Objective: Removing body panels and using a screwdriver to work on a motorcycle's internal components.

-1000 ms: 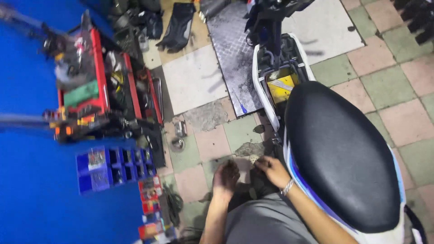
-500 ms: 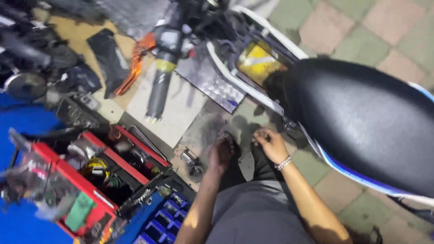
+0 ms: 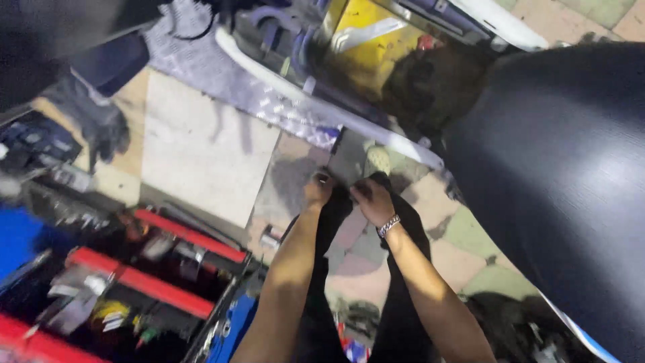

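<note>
My left hand (image 3: 317, 191) and my right hand (image 3: 371, 202), which wears a metal bracelet (image 3: 388, 225), are close together low over the tiled floor. They sit beside the white lower edge (image 3: 349, 121) of a scooter. The left fingers pinch a small shiny metal piece (image 3: 323, 179). Curled fingers of the right hand rest on a dark piece (image 3: 341, 202) between the two hands; blur hides what it is. The scooter's black seat (image 3: 557, 175) fills the right side. A yellow part (image 3: 366, 40) shows in its open body above the hands.
A red tool chest (image 3: 168, 232) with open trays full of tools stands at the lower left, with a blue bin (image 3: 236, 323) by it. A black glove (image 3: 101, 128) lies at the left. A diamond-plate metal sheet (image 3: 222, 77) and a pale floor slab (image 3: 195, 154) lie beyond.
The view has swung and come in closer to the scooter's side. Both hands stay together at the same spot by its lower edge.
</note>
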